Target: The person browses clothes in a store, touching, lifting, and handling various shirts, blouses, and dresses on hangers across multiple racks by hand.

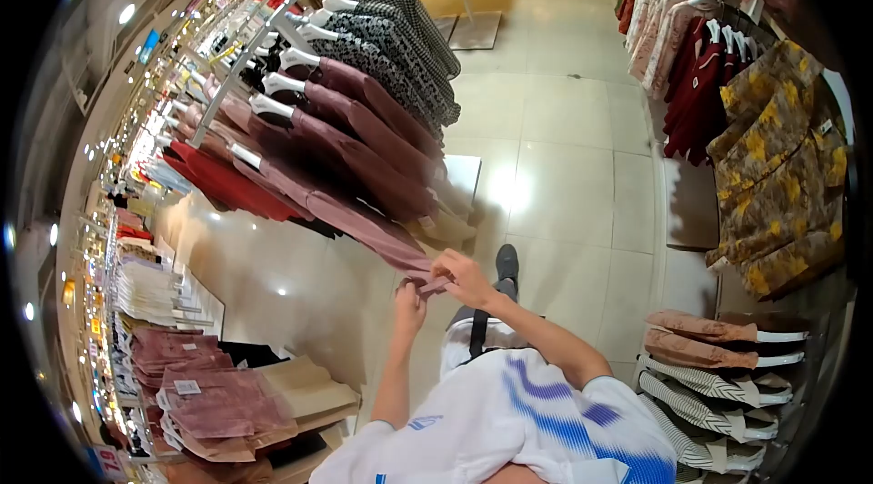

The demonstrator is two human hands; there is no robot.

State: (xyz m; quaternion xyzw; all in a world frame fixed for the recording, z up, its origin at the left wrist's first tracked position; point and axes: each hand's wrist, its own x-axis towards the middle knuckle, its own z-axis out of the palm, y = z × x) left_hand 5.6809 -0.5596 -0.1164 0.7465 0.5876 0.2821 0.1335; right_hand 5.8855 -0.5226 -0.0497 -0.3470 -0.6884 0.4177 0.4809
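Observation:
A dusty-pink garment (350, 219) hangs from a white hanger at the near end of a rack and stretches toward me. At its lower end, my left hand (411, 297) pinches the edge of the fabric with closed fingers. Right beside it, my right hand (461, 279) holds the same end, fingers bent round the cloth. Mauve garments (364, 143) hang just behind the held one, and a red garment (227, 182) hangs to its left.
Black-and-white patterned garments (391, 52) hang farther along the rack. On the right are dark red tops (696, 89), a yellow-patterned garment (777, 166) and striped clothes (691, 384). Folded-looking pink garments (214, 398) are at lower left. Tiled floor (564, 184) runs between the racks.

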